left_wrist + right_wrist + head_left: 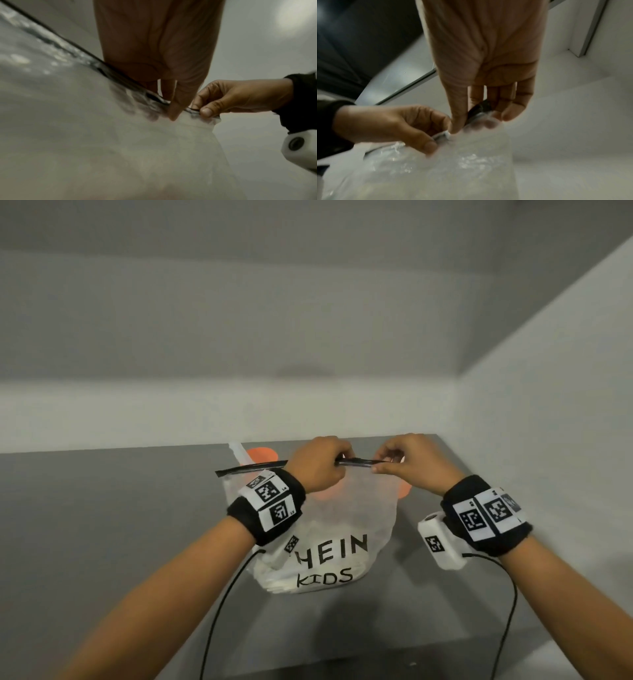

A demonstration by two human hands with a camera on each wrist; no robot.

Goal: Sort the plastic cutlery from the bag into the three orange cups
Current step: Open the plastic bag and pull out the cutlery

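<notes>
Frosted translucent plastic zip bag (346, 529) with black "HEIN KIDS" lettering stands upright on the grey surface (102, 542), near its far edge, bottom bulging with whitish contents, too blurred to say what. Black zipper strip (251, 468) runs along the bag's top. Left hand (318, 465) pinches the strip around mid-length, thumb on the near side, fingers curled over the far side. Right hand (407, 462) pinches the same strip just beside it, at the right end; the two hands nearly touch. Left wrist view: right thumb and forefinger clamp the strip corner (195, 109), left fingertips (173, 115) press at the seal. Right wrist view: the dark strip (479, 109) sits between the right thumb and fingers. Orange plastic cups partly hidden behind the bag: one (262, 455) at back left, another's edge (405, 491) at right, orange also glowing through the plastic (329, 494). Black wristbands with white coded tags on both wrists (265, 508), a white camera unit (440, 542) under the right wrist, black cables hanging.
</notes>
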